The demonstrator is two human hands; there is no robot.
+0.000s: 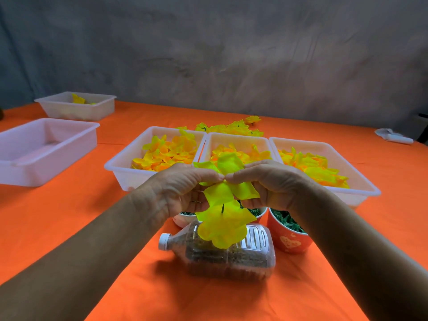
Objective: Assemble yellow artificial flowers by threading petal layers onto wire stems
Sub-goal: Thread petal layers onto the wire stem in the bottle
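My left hand (pixel 178 191) and my right hand (pixel 266 181) meet at mid-frame, fingertips pinching a yellow petal layer (pixel 228 179) between them. Below it a larger yellow petal layer (pixel 222 225) sits on a thin dark wire stem (pixel 222 208), which pokes up through its middle. The stem's lower part is hidden behind the petals. Three white trays hold loose yellow and orange petals: a left tray (pixel 120 169), a middle tray (pixel 236 139) and a right tray (pixel 361 189).
A clear plastic bottle (pixel 231 258) filled with brown grains lies on its side under my hands. Red cups (pixel 289 242) with green pieces stand beside it. Finished yellow flowers (pixel 231 128) lie behind the trays. Two more white trays (pixel 46 147) sit far left on the orange cloth.
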